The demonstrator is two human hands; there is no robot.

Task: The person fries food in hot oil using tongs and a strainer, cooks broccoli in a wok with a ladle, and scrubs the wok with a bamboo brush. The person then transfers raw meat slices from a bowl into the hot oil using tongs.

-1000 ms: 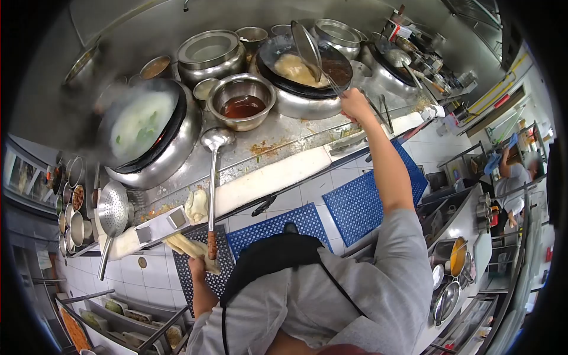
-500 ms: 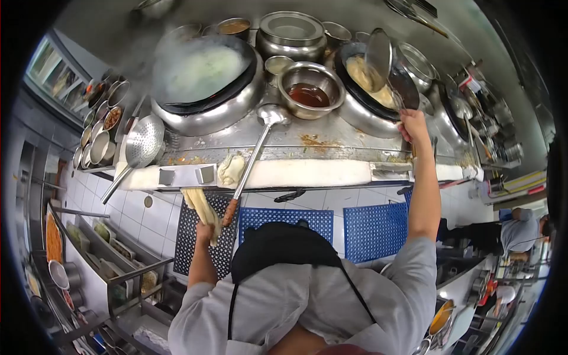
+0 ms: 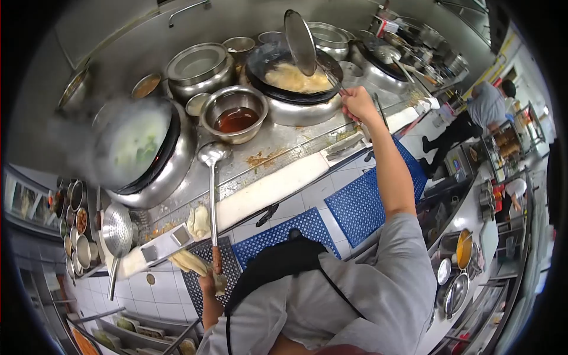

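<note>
The head view shows a round metal skimmer (image 3: 300, 42) at twelve o'clock, tilted over a dark wok (image 3: 283, 93) of pale food (image 3: 294, 77); whether they touch, I cannot tell. The right hand (image 3: 358, 103), between one and two o'clock, is closed around its handle. At seven o'clock the left hand (image 3: 208, 285) grips a cream cloth (image 3: 189, 261), just beside the wooden-handled ladle (image 3: 213, 198), which lies across the counter's front edge with its handle overhanging. A steel bowl (image 3: 242, 136) of red-brown liquid stands at eleven, near the wok; steam blurs another wok (image 3: 171, 142) between nine and ten. A perforated skimmer (image 3: 117, 231) overhangs the edge at eight. A red-and-white packet (image 3: 389, 26) stands at one, its markings too small to read. Another person (image 3: 486, 106) stands well apart at two.
</note>
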